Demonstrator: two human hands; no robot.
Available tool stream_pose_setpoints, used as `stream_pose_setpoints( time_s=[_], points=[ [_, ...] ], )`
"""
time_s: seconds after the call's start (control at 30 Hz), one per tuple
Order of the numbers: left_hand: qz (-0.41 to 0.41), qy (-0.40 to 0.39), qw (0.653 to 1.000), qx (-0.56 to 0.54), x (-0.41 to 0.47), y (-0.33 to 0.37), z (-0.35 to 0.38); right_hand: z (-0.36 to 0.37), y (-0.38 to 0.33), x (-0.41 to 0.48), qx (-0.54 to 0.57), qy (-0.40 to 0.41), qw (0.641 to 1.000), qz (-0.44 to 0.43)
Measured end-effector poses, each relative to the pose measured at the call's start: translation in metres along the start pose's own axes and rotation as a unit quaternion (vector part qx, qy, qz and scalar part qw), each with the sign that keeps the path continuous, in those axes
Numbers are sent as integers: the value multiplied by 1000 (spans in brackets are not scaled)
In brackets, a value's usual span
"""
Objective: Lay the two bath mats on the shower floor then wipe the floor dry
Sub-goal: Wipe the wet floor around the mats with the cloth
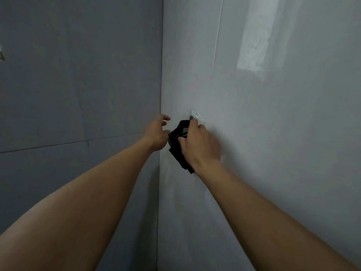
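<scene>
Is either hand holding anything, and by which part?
The right hand has its grip on the upper part of the dark cloth, by the clear wall hook. The left hand, fingers spread beside the cloth, holds nothing.

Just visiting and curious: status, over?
Right hand grips black grey-striped cloth by clear plastic wall hook. Left hand open beside it. Nothing in the way.

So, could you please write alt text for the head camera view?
The right hand grips a black cloth at a grey wall, by a small clear hook near the corner; the left hand is open beside the cloth.
</scene>
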State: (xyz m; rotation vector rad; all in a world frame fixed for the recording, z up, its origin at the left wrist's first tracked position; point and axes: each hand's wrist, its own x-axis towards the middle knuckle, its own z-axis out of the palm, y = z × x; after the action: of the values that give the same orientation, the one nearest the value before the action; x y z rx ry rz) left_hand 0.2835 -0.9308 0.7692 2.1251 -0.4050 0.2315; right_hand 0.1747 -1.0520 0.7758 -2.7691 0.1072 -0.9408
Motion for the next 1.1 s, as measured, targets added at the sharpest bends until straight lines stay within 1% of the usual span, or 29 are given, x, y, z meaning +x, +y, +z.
stream_pose_setpoints(
  time_s=[0.1, 0.17, 0.27, 0.37, 0.5, 0.6, 0.77, 0.93, 1.1],
  points=[
    [-15, -34, 999, 7, 22, -7, 15, 10, 6, 12, -30, -11, 999, -11],
    [6, -34, 998, 47, 30, -11, 24, 13, 9, 16, -28, -26, 999, -24],
    [26, 4, 995, 99, 31, -14, 29, 9, 12, 20, -18, -35, 999, -31],
    [18, 41, 991, 128, 25, -12, 15, 0, 10, 21, 8, -36, 999, -20],
    [31, 78, 975, 206, 10, -9, -24, -14, 6, 20, 5, -65, 998, 4],
    [45, 91, 959, 264, -10, -8, -61, -19, -2, 12, 40, -84, 996, -5],
    [74, 79, 953, 281, -66, -8, -128, -32, -45, -7, 120, -121, 985, -30],
    [77, 94, 948, 294, -137, -13, -197, -45, -101, -44, 191, -167, 962, -101],
    [56, 123, 948, 290, -216, -36, -265, -48, -163, -93, 241, -220, 929, -174]
  ],
)
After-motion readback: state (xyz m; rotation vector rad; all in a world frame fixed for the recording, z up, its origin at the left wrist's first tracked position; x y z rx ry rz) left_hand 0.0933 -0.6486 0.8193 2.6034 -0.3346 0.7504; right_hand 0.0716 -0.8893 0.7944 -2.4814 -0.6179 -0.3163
